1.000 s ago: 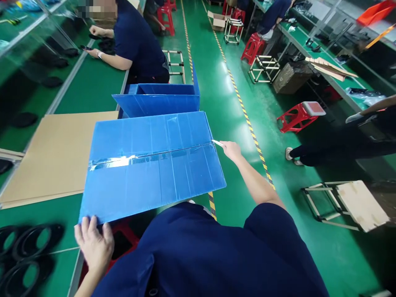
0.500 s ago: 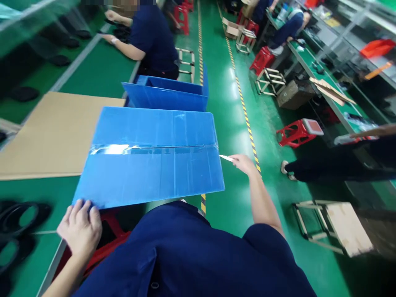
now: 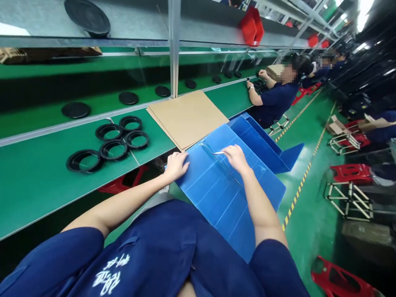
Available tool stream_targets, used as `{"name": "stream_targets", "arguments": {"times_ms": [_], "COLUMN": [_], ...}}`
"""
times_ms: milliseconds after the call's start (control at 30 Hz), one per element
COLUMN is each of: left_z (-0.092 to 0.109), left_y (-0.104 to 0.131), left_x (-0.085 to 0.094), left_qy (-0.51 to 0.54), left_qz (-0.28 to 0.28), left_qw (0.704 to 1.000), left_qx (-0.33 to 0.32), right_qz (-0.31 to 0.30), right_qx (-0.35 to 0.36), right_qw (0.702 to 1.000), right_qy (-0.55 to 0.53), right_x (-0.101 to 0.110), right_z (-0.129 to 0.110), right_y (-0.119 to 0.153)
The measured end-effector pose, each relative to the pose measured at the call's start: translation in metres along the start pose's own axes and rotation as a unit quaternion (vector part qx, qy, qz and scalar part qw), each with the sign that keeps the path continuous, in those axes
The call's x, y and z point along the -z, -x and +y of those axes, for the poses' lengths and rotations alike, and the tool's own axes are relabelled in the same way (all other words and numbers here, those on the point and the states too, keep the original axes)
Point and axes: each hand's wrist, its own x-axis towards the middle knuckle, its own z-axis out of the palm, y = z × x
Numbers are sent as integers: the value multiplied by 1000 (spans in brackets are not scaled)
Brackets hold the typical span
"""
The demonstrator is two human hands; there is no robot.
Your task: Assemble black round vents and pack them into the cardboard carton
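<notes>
A blue corrugated plastic box [image 3: 216, 194] sits in front of me, its top flaps meeting at a seam covered with clear tape [image 3: 227, 170]. My left hand [image 3: 177, 167] grips the box's left edge near a corner, fingers over the top. Above the seam is my right hand [image 3: 235, 157], closed on a thin, pointed white tool [image 3: 219, 153]. Its tip lies at or just over the tape; whether it has cut in I cannot tell. Right behind stands a second blue box [image 3: 258, 142], open, with a flap spread out.
Flat cardboard sheets [image 3: 188, 117] lie on the green workbench [image 3: 37, 181], beside several black rings [image 3: 114, 149]. Black discs [image 3: 128, 98] rest on the belt behind. A co-worker [image 3: 278, 97] sits farther along. Red stools [image 3: 351, 172] stand on the right-hand floor.
The view has swung left toward the bench. My right hand has brought the white tool from the box's right side to the seam's other end. My left hand still holds the box edge.
</notes>
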Motion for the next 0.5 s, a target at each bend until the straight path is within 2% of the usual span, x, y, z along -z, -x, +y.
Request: {"name": "stream_targets", "arguments": {"times_ms": [100,167,233,333,500], "left_z": [-17,-28,-37,-47,-61], "left_y": [5,4,0,-9,-21], "left_x": [6,10,14,20,30], "left_qy": [41,82,136,217,317], "left_qz": [-20,-27,-30,-41,-65], "left_qw": [998,995,989,974,946], "left_qx": [-39,-59,-58,-44,-26], "right_qz": [-102,-184,-254,-330,-417], "right_qx": [116,196,248,284,318], "right_qw": [983,947,911,872,825], "right_qy": [102,176,212,225,209], "right_x": [-7,-12,-17,-26,-37], "right_z": [-27,-36,-40,-42,-41], "right_y": [-99,-151,-190,-225,-254]}}
